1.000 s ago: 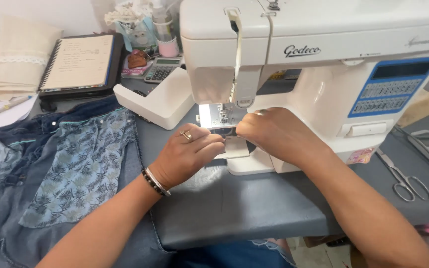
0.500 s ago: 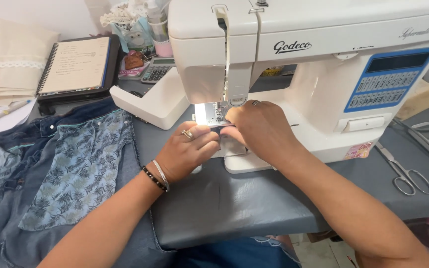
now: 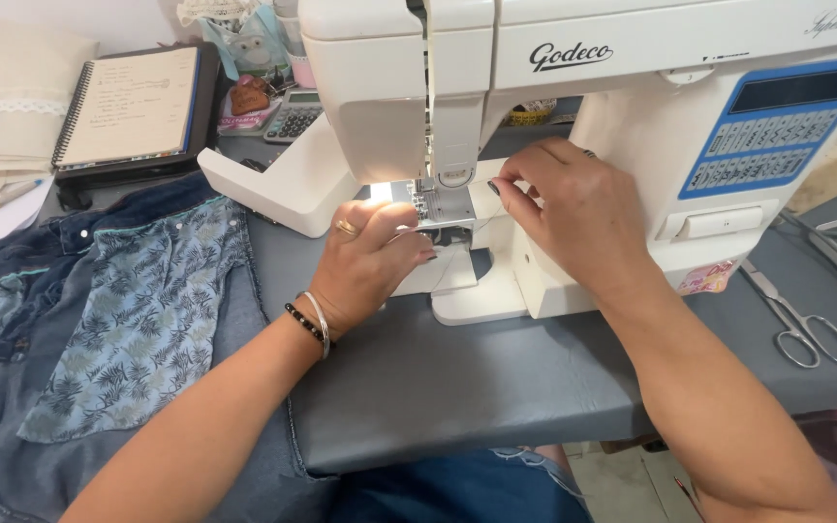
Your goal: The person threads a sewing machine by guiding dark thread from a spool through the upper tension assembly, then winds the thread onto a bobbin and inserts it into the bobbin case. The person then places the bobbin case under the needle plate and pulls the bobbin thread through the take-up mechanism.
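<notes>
Home sewing corner, white sewing machine [image 3: 573, 145], scissors [image 3: 798, 324], patterned fabric [image 3: 138, 310], notebook [image 3: 133, 107]

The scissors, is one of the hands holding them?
No, the scissors lie alone on the grey table, while the left hand and right hand are at the sewing machine.

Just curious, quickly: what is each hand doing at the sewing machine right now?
Left hand: fingers curled at the needle plate; whether it holds anything cannot be told.
Right hand: fingertips on the sewing machine beside the needle, holding nothing visible.
</notes>
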